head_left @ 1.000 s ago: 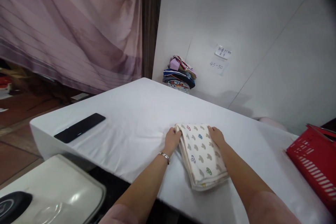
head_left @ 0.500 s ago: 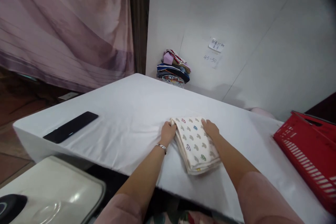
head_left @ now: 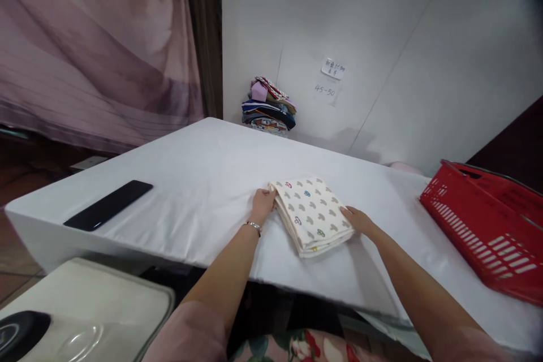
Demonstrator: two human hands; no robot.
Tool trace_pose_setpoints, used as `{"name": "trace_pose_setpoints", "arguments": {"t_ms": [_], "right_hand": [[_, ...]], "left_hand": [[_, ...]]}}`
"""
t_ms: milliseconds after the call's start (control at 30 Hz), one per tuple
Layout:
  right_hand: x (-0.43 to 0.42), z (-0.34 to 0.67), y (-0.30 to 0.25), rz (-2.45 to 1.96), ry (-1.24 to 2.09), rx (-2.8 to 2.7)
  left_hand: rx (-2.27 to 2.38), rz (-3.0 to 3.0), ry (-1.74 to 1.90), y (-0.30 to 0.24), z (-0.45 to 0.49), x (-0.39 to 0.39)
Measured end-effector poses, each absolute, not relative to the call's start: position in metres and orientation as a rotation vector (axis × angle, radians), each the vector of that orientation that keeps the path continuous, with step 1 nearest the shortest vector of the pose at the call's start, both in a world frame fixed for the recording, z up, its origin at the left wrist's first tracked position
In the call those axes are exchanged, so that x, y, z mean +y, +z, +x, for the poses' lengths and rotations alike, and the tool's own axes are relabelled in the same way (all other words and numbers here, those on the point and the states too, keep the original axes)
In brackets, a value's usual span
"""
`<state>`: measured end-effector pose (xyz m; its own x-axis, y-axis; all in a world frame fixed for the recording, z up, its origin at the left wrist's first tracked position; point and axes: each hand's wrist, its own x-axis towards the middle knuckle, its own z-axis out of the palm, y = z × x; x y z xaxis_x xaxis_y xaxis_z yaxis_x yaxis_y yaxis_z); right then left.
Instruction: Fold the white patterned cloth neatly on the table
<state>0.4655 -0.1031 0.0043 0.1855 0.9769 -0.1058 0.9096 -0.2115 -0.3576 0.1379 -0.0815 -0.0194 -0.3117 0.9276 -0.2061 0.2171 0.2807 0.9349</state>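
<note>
A folded cream cloth (head_left: 311, 212) with a small mushroom print lies in several layers on the white-covered table (head_left: 203, 181). Its near edge shows the stacked folds. My left hand (head_left: 263, 206) pinches the far left corner, and a silver bracelet circles that wrist. On the opposite side, my right hand (head_left: 358, 220) grips the right edge, thumb on top; the other fingers are mostly hidden.
A red plastic basket (head_left: 487, 226) stands at the table's right. A black phone-like slab (head_left: 108, 205) lies on the left. Behind the far edge rises a stack of folded clothes (head_left: 269, 107) against the wall. A pale, glossy lid-like surface (head_left: 93, 300) is at lower left.
My right hand has slid from the far right corner along the right edge toward me. The cloth now looks spread flatter and wider. My left hand keeps its corner; the view has shifted slightly.
</note>
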Motion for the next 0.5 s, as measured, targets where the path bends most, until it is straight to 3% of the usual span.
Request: {"name": "trace_pose_setpoints", "arguments": {"t_ms": [167,300,400,500], "right_hand": [[-0.118,0.463,0.001,-2.144,0.596,-1.825],[-0.117,0.461,-0.003,-2.091,0.624,-1.802],[-0.117,0.463,-0.004,-2.036,0.659,-1.772],[-0.119,0.468,-0.005,-1.972,0.717,-1.708]], "left_hand": [[1.801,1.212,1.236,-0.011,0.142,-0.104],[1.795,1.778,1.373,0.002,0.156,-0.117],[1.667,2.192,1.106,0.002,0.164,-0.123],[1.714,2.249,0.809,-0.011,0.163,-0.127]]}}
